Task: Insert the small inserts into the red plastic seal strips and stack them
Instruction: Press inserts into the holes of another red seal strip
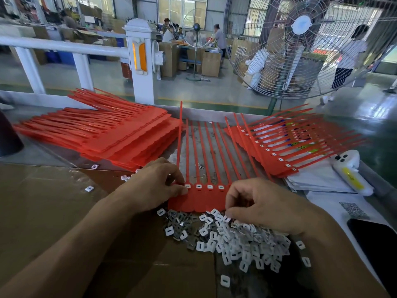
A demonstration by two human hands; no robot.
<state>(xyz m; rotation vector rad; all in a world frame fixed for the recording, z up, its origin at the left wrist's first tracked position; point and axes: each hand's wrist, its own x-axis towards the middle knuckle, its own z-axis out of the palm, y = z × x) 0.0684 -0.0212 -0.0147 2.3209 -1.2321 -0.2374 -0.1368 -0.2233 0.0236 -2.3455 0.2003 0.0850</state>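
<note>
A red seal strip sheet (202, 198) lies in front of me with its long tails pointing away; several white inserts sit in its sockets. My left hand (154, 183) pinches the sheet's left edge beside the first socket. My right hand (266, 207) has its fingers curled down at the top of a heap of small white and grey inserts (232, 239); whether they hold one is hidden. A pile of red sheets without inserts (111, 134) lies at the left. A stack of sheets with inserts (285, 147) lies at the right.
Brown cardboard (53, 207) covers the near bench. A few loose inserts (89, 188) lie on it. A white tool in plastic (350, 173) and papers sit at the right, with a dark phone (373, 248) nearer. A white railing post (140, 61) and a large fan (305, 46) stand beyond.
</note>
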